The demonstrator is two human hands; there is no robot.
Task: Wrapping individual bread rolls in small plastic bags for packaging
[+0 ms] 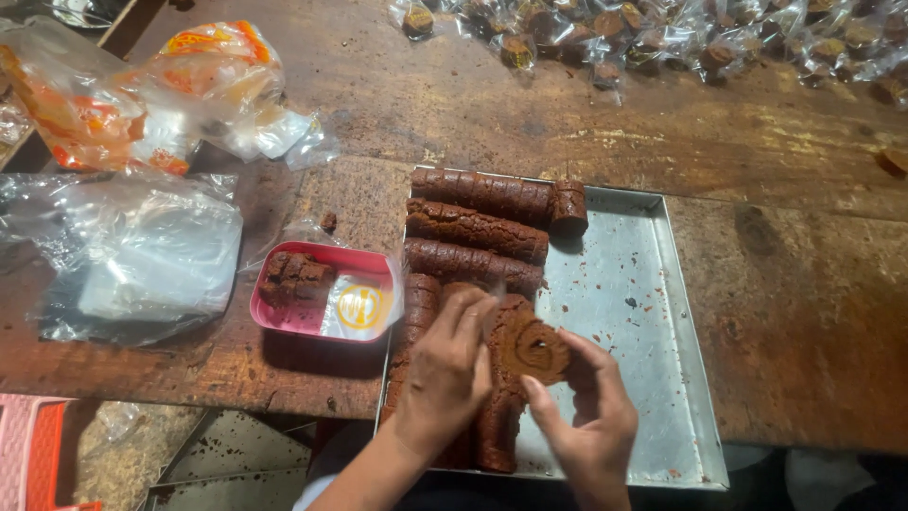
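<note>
Head view, looking down at my two hands over a metal tray (653, 312) on a worn wooden desk (794, 312). My right hand (591, 426) pinches a round brown slice (528, 348) between thumb and fingers, its swirled cut face turned up toward me — a grip at the rim, which I judge keeps the soft face from smearing. My left hand (446, 374) lies curled over the near logs (497, 426), fingers pressed together against the slice's left edge, apparently steadying it; whether it also grips a log I cannot tell. Three more brown ribbed logs (478, 230) lie side by side across the tray's far left part, leaving the right part bare metal for working room. Just left of the tray sits a pink dish (355, 260) holding brown pieces and a clear wrapper with a yellow mark, close at hand. Clear plastic bags (142, 251) lie farther left — wrapped pieces (662, 38) line the desk's far edge.
</note>
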